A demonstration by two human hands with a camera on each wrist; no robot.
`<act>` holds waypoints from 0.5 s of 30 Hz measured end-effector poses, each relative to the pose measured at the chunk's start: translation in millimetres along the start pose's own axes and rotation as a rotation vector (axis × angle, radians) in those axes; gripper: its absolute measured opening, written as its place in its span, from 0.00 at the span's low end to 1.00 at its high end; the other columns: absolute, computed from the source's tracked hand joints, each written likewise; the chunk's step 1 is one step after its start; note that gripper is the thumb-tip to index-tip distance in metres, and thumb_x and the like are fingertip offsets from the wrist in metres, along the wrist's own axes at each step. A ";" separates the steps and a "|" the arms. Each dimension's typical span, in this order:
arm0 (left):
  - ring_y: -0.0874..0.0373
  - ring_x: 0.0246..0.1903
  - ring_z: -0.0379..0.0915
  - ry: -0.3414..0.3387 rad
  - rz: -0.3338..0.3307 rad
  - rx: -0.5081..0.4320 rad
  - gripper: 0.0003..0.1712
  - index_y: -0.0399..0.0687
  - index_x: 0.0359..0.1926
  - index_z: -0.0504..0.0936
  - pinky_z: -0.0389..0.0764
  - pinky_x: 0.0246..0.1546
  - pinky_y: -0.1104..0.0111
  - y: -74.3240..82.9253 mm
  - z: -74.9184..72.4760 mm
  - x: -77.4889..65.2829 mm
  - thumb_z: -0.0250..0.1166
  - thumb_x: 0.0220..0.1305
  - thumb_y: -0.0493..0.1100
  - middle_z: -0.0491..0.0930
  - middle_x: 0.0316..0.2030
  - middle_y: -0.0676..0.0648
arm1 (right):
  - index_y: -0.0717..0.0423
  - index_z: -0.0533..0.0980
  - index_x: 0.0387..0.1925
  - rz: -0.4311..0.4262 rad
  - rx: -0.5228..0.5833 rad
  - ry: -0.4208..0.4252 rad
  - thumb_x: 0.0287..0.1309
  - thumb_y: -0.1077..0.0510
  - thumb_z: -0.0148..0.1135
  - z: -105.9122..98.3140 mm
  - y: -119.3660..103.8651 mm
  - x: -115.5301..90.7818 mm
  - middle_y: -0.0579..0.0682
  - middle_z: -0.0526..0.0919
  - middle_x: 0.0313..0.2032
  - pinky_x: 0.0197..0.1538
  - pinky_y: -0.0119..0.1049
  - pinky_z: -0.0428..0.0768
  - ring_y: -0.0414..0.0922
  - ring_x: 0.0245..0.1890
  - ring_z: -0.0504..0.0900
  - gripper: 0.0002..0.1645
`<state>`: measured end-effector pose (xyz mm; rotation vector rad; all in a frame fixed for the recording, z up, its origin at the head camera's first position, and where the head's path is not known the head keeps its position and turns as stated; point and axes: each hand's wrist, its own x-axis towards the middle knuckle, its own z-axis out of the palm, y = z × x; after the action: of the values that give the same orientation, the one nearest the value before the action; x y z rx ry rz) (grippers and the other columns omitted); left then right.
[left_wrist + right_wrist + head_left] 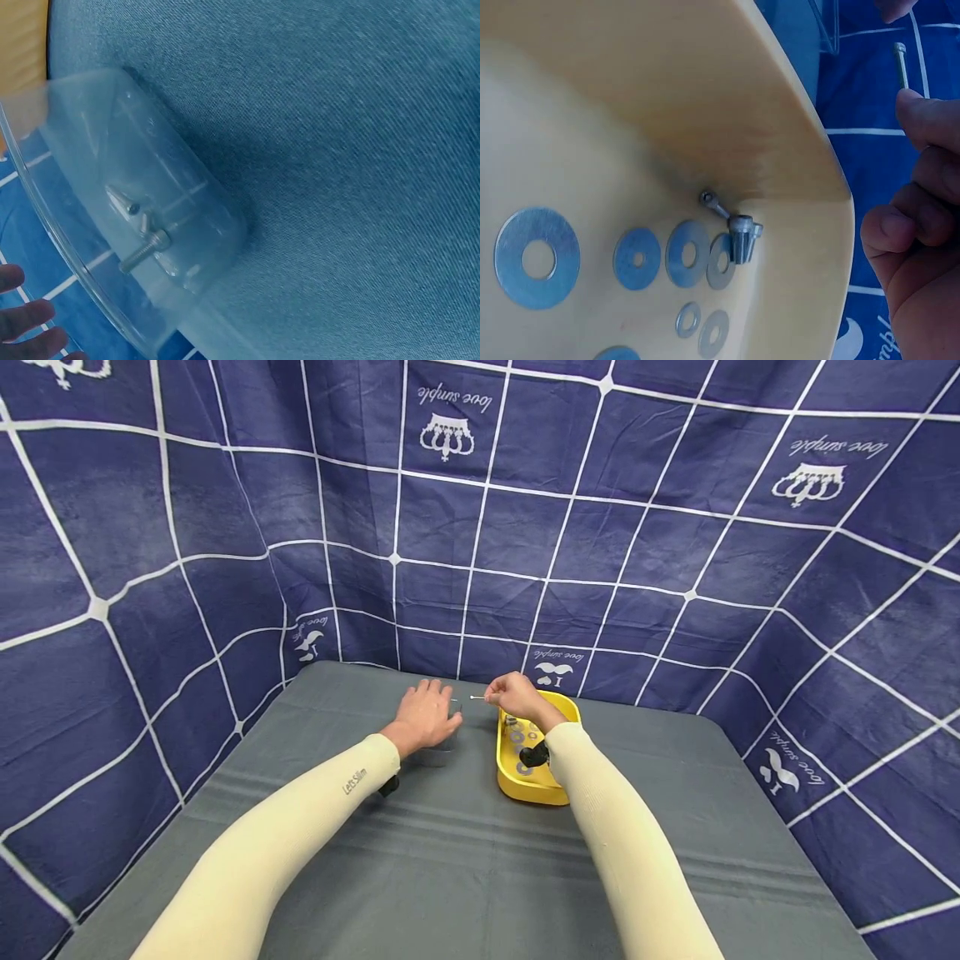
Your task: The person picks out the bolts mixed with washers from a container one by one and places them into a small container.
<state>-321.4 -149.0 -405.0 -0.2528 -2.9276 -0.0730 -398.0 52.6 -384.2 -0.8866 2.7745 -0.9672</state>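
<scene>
My right hand [517, 696] pinches a small metal bolt [901, 66] by its shank between thumb and fingers, its head sticking out. The hand is above the far left edge of a yellow tray [534, 794]. My left hand [426, 717] is over a clear plastic container [442, 748] with its fingers spread, holding nothing; whether it touches the rim cannot be told. In the left wrist view, several bolts [144, 252] lie in the clear container. Washers [537, 259] of several sizes and a few bolts [740, 225] lie in the yellow tray.
Both containers are on a grey cloth-covered table [420, 877], the clear one left of the yellow one. A blue curtain [525, 527] with white grid lines hangs behind the table and along its sides.
</scene>
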 end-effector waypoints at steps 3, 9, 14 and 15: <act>0.41 0.64 0.67 0.001 -0.001 0.004 0.34 0.40 0.64 0.73 0.70 0.62 0.47 -3.1 0.5 -0.8 0.55 0.69 0.60 0.74 0.60 0.37 | 0.64 0.84 0.36 0.001 0.008 -0.001 0.65 0.61 0.60 2.7 -0.3 2.2 0.60 0.85 0.30 0.30 0.30 0.67 0.39 0.23 0.69 0.10; 0.40 0.63 0.67 -0.012 -0.010 -0.002 0.34 0.40 0.64 0.73 0.70 0.62 0.46 -10.2 0.5 -5.1 0.55 0.68 0.60 0.74 0.60 0.37 | 0.62 0.84 0.34 -0.018 0.020 -0.009 0.63 0.62 0.61 6.5 -5.2 5.5 0.50 0.82 0.25 0.30 0.30 0.66 0.39 0.24 0.68 0.08; 0.40 0.64 0.66 -0.025 -0.026 -0.009 0.34 0.41 0.66 0.72 0.69 0.63 0.46 -18.0 -0.4 -6.6 0.56 0.69 0.60 0.73 0.61 0.36 | 0.66 0.84 0.37 -0.032 0.017 -0.018 0.63 0.61 0.61 11.1 -7.4 10.2 0.48 0.83 0.26 0.32 0.30 0.67 0.39 0.25 0.69 0.11; 0.40 0.64 0.66 -0.029 -0.028 -0.007 0.34 0.41 0.66 0.72 0.69 0.62 0.45 -19.8 -0.7 -7.2 0.55 0.69 0.59 0.73 0.61 0.36 | 0.67 0.84 0.38 -0.036 0.016 -0.021 0.63 0.61 0.61 12.2 -7.8 11.2 0.50 0.84 0.28 0.32 0.30 0.67 0.39 0.26 0.69 0.11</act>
<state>-317.8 -169.7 -406.3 -0.2159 -2.9603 -0.0845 -400.4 34.9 -388.1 -0.9419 2.7389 -0.9779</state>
